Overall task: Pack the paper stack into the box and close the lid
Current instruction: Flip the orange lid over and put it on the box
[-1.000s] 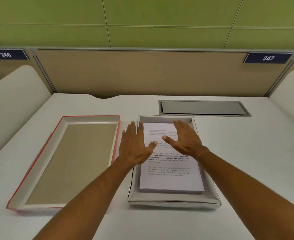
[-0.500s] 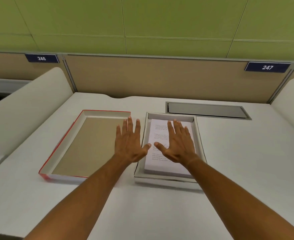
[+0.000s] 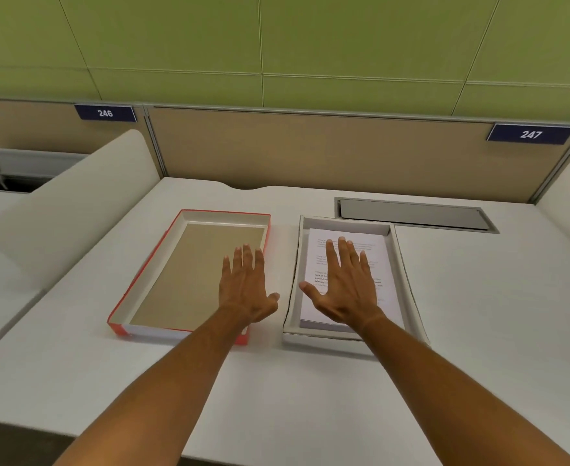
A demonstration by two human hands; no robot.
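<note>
The lid [image 3: 162, 274] is red outside, with white inner walls and a plain tan cardboard floor. The box [image 3: 408, 280] is off-white and holds white paper [image 3: 377, 260] printed with lines of black text. The desk [image 3: 277, 398] is white, the wall [image 3: 277, 45] green.

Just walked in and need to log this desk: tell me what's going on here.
A person is packing paper at a white desk. The paper stack already lies inside the white box, with the right hand spread flat over it. The left hand is open above the red-edged lid, which lies upside down beside the box. Neither hand holds anything, and the box is not yet closed.
</note>
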